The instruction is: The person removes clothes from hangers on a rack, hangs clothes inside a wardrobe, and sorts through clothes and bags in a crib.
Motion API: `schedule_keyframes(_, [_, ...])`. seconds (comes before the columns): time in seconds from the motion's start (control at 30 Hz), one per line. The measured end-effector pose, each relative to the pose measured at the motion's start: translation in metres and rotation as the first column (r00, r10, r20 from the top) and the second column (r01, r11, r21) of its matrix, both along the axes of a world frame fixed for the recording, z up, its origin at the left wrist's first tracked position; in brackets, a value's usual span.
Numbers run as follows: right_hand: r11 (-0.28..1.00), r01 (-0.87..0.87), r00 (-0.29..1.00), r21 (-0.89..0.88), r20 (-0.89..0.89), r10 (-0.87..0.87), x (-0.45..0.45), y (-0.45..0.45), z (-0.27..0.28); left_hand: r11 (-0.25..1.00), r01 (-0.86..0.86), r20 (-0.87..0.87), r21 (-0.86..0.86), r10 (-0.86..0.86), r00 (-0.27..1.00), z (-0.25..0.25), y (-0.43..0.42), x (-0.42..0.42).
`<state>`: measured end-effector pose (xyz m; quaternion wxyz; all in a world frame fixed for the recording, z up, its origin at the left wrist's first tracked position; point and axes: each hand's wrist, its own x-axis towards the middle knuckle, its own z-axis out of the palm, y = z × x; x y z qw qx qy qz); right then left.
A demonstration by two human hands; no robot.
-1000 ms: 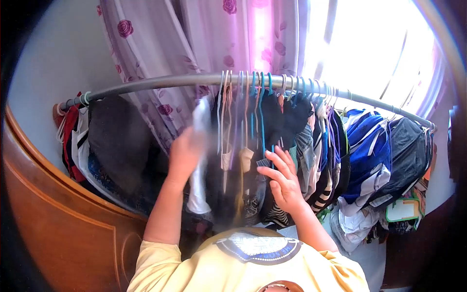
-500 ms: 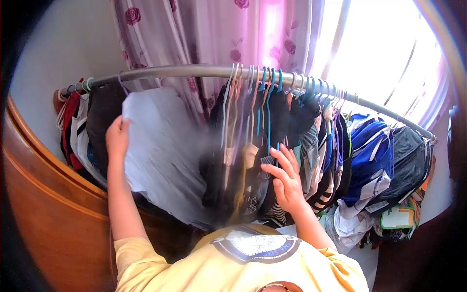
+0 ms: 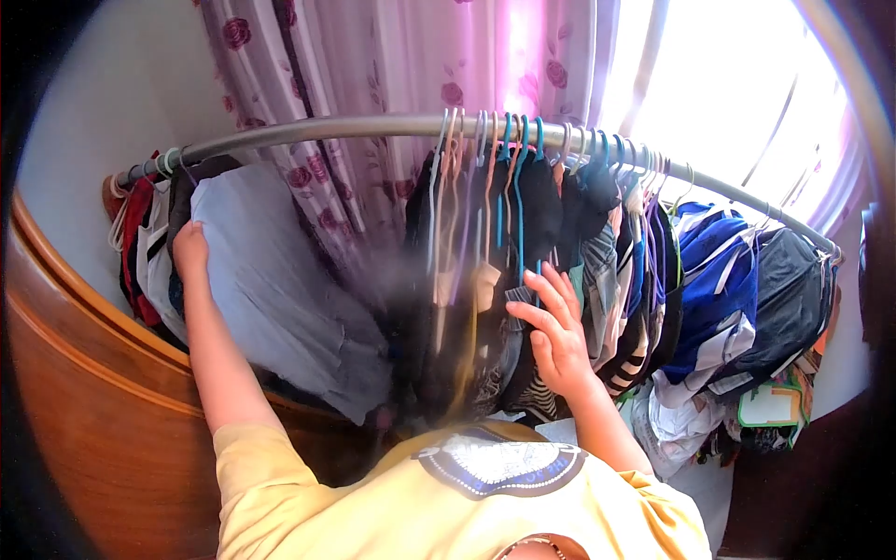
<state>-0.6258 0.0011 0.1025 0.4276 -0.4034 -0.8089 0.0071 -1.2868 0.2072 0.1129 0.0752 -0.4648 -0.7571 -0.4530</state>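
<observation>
Pale grey cloth marks the garment, hanging from the curved metal rail in front of the patterned curtain; its upper left edge lies right against the curled fingers of the left hand, while most of its spread surface falls to the right of and below them; whether those fingers grasp the edge or only press on it, I cannot tell; the right hand, well apart from the garment, has its fingers loosely spread, unclenched, in front of the crowded hangers; compared with half a second ago, the left hand and the garment's held side sit farther left, nearer the red clothing, and the right hand has barely shifted; the left fingertips are hidden, the dark clothes between the hands are blurred, and the yellow shirt is cut off at the bottom
</observation>
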Motion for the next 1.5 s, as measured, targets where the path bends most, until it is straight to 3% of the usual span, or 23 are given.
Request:
schedule_keyframes(0.17, [1.0,-0.01,1.0,0.003,-0.002,0.01,0.002,0.001,0.0,0.983,-0.097,0.005,-0.153,0.099,0.995,0.006,0.019,-0.032])
schedule_keyframes(0.27, [1.0,-0.015,1.0,0.001,-0.01,0.015,0.003,0.001,0.0,0.967,-0.234,-0.087,-0.103,0.226,0.97,-0.003,0.019,-0.022])
schedule_keyframes(0.3, [1.0,-0.016,1.0,0.004,-0.014,0.016,0.003,0.001,-0.001,0.965,-0.231,-0.063,-0.125,0.224,0.973,0.002,0.01,-0.002])
schedule_keyframes(0.37, [1.0,-0.017,1.0,-0.001,-0.022,0.017,0.003,0.001,-0.001,0.883,-0.445,-0.283,-0.153,0.392,0.875,0.026,-0.023,0.09])
schedule_keyframes(0.43, [1.0,-0.018,0.999,-0.01,-0.027,0.017,0.002,0.001,-0.001,0.954,-0.301,-0.461,0.005,0.269,0.846,0.014,-0.029,0.134])
schedule_keyframes(0.47, [1.0,-0.019,0.999,-0.012,-0.03,0.018,0.002,0.001,0.0,0.985,-0.095,-0.447,0.143,0.15,0.882,-0.005,-0.026,0.164])
schedule_keyframes(0.5, [1.0,-0.018,0.999,-0.009,-0.03,0.018,0.002,0.001,0.001,0.943,0.307,-0.114,0.129,-0.293,0.949,0.014,-0.049,0.218])
schedule_keyframes(0.53, [1.0,-0.016,0.999,-0.007,-0.028,0.016,0.002,0.001,0.001,0.828,0.533,0.18,0.176,-0.56,0.809,0.016,-0.066,0.265])
schedule_keyframes(0.57, [1.0,-0.017,0.999,-0.002,-0.032,0.017,0.002,0.001,0.0,0.736,0.667,0.247,0.117,-0.672,0.698,0.016,-0.08,0.301])
schedule_keyframes(0.67, [1.0,-0.012,1.0,0.003,-0.017,0.012,0.002,0.001,0.003,0.676,0.735,0.067,-0.049,-0.732,0.678,0.032,-0.128,0.392])
schedule_keyframes(0.77, [0.999,0.027,0.997,0.041,0.072,-0.029,0.0,-0.004,0.03,0.718,0.69,-0.11,0.091,-0.681,0.724,0.008,-0.117,0.413])
schedule_keyframes(0.87, [0.981,0.061,0.989,0.186,0.121,-0.084,-0.013,0.005,0.062,0.733,0.676,0.197,-0.082,-0.653,0.732,0.016,-0.117,0.415])
schedule_keyframes(0.9, [0.981,0.006,0.992,0.194,0.126,-0.031,-0.019,0.016,0.069,0.722,0.69,0.224,-0.054,-0.665,0.713,0.016,-0.116,0.414])
schedule_keyframes(1.0, [0.973,-0.144,0.977,0.182,0.181,0.111,-0.043,0.043,0.078,0.741,0.67,0.144,-0.053,-0.658,0.739,0.021,-0.118,0.408])
schedule_keyframes(1.13, [0.969,-0.145,0.974,0.2,0.199,0.105,-0.06,0.054,0.066,0.748,0.66,0.098,-0.072,-0.654,0.751,0.03,-0.116,0.391])
schedule_keyframes(1.3, [0.968,-0.097,0.977,0.23,0.207,0.049,-0.058,0.056,0.059,0.731,0.681,0.304,0.044,-0.659,0.688,0.022,-0.106,0.373])
schedule_keyframes(1.5, [0.97,-0.073,0.954,0.232,0.299,0.0,-0.059,0.058,0.059,0.744,0.658,0.363,0.116,-0.648,0.669,0.031,-0.102,0.337])
